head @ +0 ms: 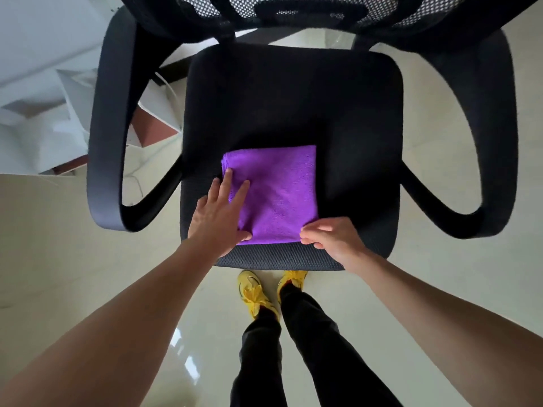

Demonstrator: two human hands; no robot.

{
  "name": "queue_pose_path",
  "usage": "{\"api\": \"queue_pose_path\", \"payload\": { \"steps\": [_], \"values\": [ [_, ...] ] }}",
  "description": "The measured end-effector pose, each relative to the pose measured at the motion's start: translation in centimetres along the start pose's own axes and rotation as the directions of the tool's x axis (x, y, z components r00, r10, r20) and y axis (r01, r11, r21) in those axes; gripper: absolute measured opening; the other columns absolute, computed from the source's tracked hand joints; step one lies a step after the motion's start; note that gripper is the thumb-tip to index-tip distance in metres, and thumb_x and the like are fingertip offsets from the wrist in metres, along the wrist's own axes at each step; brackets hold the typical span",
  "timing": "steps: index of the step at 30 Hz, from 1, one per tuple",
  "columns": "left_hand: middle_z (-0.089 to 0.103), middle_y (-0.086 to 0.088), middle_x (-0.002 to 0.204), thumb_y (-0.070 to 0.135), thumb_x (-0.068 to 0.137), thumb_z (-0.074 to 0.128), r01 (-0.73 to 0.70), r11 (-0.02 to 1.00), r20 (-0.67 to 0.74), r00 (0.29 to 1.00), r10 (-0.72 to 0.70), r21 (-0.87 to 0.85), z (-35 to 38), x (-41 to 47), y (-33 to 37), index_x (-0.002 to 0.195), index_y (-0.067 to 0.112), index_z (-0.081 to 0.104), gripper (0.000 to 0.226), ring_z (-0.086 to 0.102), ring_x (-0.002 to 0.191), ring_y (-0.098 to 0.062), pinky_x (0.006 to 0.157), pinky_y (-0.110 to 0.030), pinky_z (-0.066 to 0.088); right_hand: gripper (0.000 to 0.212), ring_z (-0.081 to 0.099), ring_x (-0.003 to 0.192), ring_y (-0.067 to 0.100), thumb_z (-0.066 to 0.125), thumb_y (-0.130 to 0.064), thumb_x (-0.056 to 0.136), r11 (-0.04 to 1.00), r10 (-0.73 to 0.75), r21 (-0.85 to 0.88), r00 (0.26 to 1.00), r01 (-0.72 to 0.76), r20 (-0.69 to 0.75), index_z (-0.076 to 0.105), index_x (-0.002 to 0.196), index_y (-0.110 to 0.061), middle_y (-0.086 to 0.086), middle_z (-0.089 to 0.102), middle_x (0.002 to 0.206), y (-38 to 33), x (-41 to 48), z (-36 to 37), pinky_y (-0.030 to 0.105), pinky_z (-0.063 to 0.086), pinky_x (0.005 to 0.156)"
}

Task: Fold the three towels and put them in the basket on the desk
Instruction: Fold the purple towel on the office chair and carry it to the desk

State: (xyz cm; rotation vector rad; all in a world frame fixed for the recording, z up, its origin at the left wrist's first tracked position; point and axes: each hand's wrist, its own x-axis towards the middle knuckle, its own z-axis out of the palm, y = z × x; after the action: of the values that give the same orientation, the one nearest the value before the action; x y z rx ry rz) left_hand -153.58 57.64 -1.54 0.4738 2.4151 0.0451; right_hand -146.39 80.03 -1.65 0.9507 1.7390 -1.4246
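Note:
A purple towel (276, 192), folded into a rectangle, lies on the front half of a black office chair seat (293, 98). My left hand (219, 214) rests flat on the towel's left edge with fingers spread and the thumb at the near corner. At the near right corner, my right hand (332, 235) pinches the cloth with curled fingers. No basket, desk or other towels are in view.
The chair has curved black armrests at left (108, 136) and right (496, 136) and a mesh backrest (293, 13) at the top. White boxes or furniture (38, 107) stand at the left. My legs and yellow shoes (252, 292) are on the glossy tiled floor.

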Motion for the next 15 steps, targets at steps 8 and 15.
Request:
{"api": "queue_pose_path", "payload": {
  "steps": [8,15],
  "values": [
    [-0.013,-0.012,0.159,0.054,0.072,0.072,0.026,0.999,0.025,0.999,-0.027,0.035,-0.2,0.1,0.5,0.152,0.027,0.002,0.110,0.004,0.147,-0.035,0.112,-0.046,0.025,0.073,0.064,0.088,0.017,0.071,-0.070,0.063,0.918,-0.115,-0.396,0.960,0.005,-0.254,0.056,0.116,-0.022,-0.005,0.067,0.095,-0.9,0.7,-0.1,0.035,0.051,0.081],
    [0.055,-0.005,0.130,0.030,0.087,0.059,0.009,0.968,-0.232,0.970,-0.068,-0.249,-4.1,1.7,2.8,0.128,0.022,0.058,0.042,0.047,0.120,-0.027,0.100,-0.040,0.039,0.051,0.066,0.083,0.022,0.084,-0.040,0.062,0.954,-0.071,-0.301,0.974,0.003,-0.217,0.061,0.102,-0.019,0.001,0.069,0.093,-2.1,2.3,0.2,0.029,0.050,0.070]
  ]
}}
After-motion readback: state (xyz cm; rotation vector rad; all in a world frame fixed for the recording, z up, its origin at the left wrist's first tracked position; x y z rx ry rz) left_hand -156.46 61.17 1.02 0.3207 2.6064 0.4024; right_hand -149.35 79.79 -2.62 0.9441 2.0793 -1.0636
